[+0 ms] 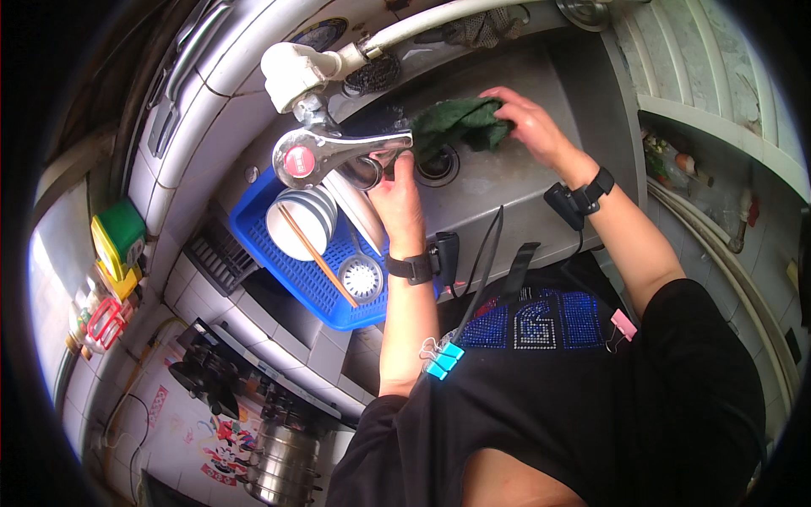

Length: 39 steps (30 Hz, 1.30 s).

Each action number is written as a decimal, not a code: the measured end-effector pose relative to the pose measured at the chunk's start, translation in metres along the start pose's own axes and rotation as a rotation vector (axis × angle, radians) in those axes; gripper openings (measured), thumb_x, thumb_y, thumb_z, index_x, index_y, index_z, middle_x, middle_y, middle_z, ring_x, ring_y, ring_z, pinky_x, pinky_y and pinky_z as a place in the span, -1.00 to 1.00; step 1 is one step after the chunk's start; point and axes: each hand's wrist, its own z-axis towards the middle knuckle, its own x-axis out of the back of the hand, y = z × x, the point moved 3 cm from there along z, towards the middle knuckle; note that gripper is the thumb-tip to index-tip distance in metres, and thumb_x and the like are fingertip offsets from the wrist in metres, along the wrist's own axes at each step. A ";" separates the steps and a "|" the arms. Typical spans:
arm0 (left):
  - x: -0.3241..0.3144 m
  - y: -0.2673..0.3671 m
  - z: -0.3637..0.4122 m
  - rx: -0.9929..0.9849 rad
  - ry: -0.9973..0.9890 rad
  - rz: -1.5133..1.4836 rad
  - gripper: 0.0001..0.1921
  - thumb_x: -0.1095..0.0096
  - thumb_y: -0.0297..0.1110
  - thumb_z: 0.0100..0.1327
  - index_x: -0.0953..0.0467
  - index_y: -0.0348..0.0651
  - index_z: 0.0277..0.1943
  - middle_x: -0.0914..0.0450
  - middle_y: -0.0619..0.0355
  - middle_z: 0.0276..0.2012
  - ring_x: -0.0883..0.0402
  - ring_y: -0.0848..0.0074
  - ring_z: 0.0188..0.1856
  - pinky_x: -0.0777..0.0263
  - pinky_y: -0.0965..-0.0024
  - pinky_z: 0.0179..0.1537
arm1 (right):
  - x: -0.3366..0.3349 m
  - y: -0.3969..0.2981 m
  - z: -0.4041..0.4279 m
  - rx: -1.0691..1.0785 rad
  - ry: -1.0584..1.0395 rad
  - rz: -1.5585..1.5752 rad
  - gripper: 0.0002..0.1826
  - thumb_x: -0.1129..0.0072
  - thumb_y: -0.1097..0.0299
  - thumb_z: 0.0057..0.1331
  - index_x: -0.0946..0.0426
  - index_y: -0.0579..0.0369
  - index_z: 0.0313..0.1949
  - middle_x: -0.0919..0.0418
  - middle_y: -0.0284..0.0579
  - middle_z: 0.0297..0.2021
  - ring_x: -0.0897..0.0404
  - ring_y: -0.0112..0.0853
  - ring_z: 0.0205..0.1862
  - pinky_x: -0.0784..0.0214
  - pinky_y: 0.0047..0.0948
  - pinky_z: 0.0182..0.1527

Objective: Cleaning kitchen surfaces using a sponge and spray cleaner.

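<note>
A wet-looking dark green cloth (pixel 466 120) is stretched over the stainless steel sink (pixel 526 184), above and beside the round drain (pixel 438 166). My right hand (pixel 535 130) pinches the cloth's right end between thumb and fingers. At its left end is my left hand (pixel 400 203), thumb up, with a bit of green showing by the thumb. The lever and spout of the chrome faucet (pixel 342 155) cover part of the left fingers. Some water seems to splash behind the lever, though it is blurred.
Left of the sink, a blue plastic basket (pixel 304 285) holds stacked bowls (pixel 294 231), wooden chopsticks (pixel 317 256), a slotted ladle (pixel 361 279) and a white dish (pixel 355 209) on edge. A white pipe (pixel 431 19) crosses above the sink. A stacked steel steamer (pixel 282 466) stands lower left.
</note>
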 end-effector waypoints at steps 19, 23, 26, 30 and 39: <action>-0.014 -0.012 -0.007 0.229 -0.113 -0.196 -0.73 0.02 -0.32 0.28 -0.46 -0.30 -0.06 -0.53 0.15 -0.21 -0.45 0.58 -0.15 -0.27 0.51 -0.04 | -0.068 -0.002 0.007 0.452 -0.008 -0.659 -0.47 -0.39 0.02 -0.08 -0.29 0.16 -0.42 -0.35 -0.04 -0.34 -0.36 -0.25 -0.31 -0.28 -0.41 -0.26; -0.008 -0.017 -0.009 0.436 0.014 -0.486 -0.56 0.31 -0.10 0.34 -0.31 -0.29 0.05 -0.43 0.01 -0.02 -0.41 0.33 0.04 -0.23 0.11 0.11 | -0.073 -0.004 0.018 0.481 0.042 -0.644 -0.63 -0.32 0.24 0.03 -0.28 0.18 -0.47 -0.35 -0.05 -0.32 -0.38 -0.27 -0.22 -0.27 -0.44 -0.21; -0.001 -0.041 -0.005 0.701 0.213 -0.414 -0.52 0.32 0.01 0.32 -0.32 -0.20 0.05 -0.36 0.04 0.06 -0.36 0.31 0.11 -0.18 0.07 0.15 | -0.084 -0.011 0.013 0.435 -0.051 -0.536 -0.79 -0.20 0.43 0.10 -0.32 0.17 -0.42 -0.40 -0.11 -0.21 -0.43 -0.35 -0.15 -0.30 -0.47 -0.13; -0.022 -0.034 0.002 0.926 -0.065 -0.836 -0.48 0.32 0.16 0.28 -0.34 -0.03 0.05 -0.40 0.11 0.04 -0.35 0.29 0.12 -0.18 0.07 0.16 | -0.077 -0.003 0.013 0.299 -0.271 -0.134 -0.64 -0.11 0.49 0.17 -0.27 0.16 -0.04 -0.40 -0.25 -0.12 -0.41 -0.51 -0.06 -0.26 -0.48 0.02; -0.016 -0.079 0.026 0.796 0.194 -1.188 -0.83 -0.07 -0.31 0.24 -0.39 -0.24 -0.25 -0.50 0.12 -0.30 -0.46 0.31 -0.09 -0.20 0.14 0.15 | -0.045 0.046 0.037 -0.481 -0.041 0.146 -0.51 0.07 0.03 0.27 -0.28 -0.04 0.13 -0.40 -0.24 -0.01 -0.41 -0.45 -0.03 -0.41 -0.42 -0.16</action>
